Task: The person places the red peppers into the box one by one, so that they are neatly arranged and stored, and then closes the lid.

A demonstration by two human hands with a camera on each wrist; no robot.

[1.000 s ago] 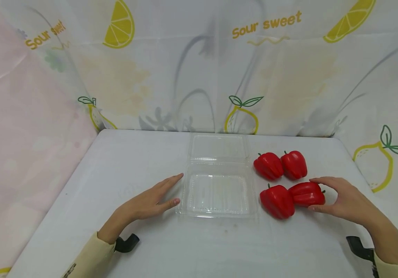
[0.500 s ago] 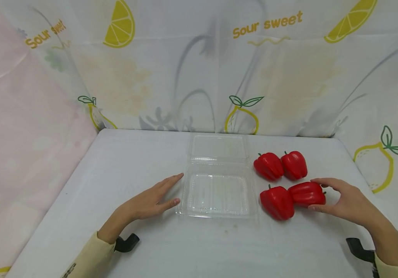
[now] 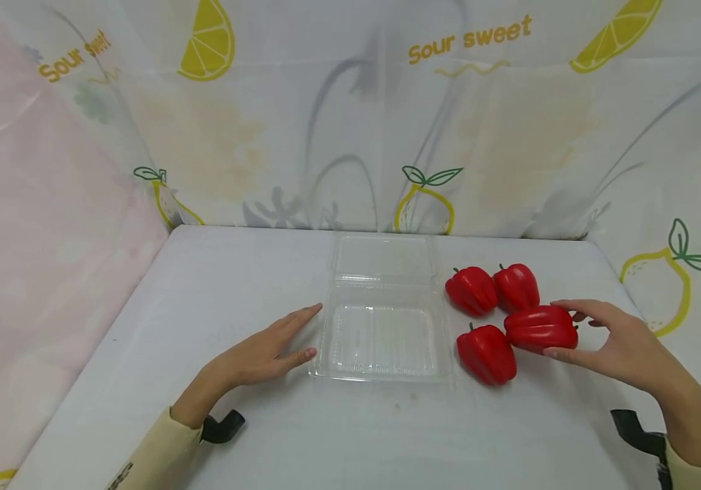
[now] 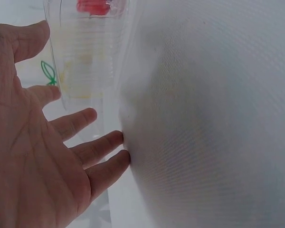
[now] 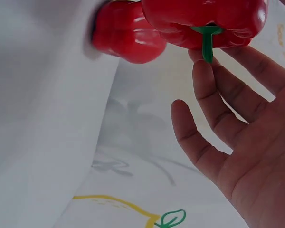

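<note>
My right hand [image 3: 626, 350] pinches a red bell pepper [image 3: 542, 329] between thumb and fingers at its stem end. In the right wrist view that pepper [image 5: 204, 19] is raised off the table, its green stem pointing toward the palm, while the little finger stays free of it. Spread beside the left edge of a clear plastic clamshell box [image 3: 381, 373], my left hand [image 3: 265, 354] has its fingers extended and holds nothing. The box lies with its lid [image 3: 384, 258] folded back, and its tray has nothing in it.
Close to the held pepper, one red bell pepper [image 3: 486, 355] rests to the right of the box. Two others, a left one [image 3: 471, 291] and a right one [image 3: 516, 287], sit behind it. A printed cloth [image 3: 301, 122] hangs along the table's back edge.
My right hand has lifted the bell pepper off the table and shifted it slightly away from me. My left hand and the box stay where they were.
</note>
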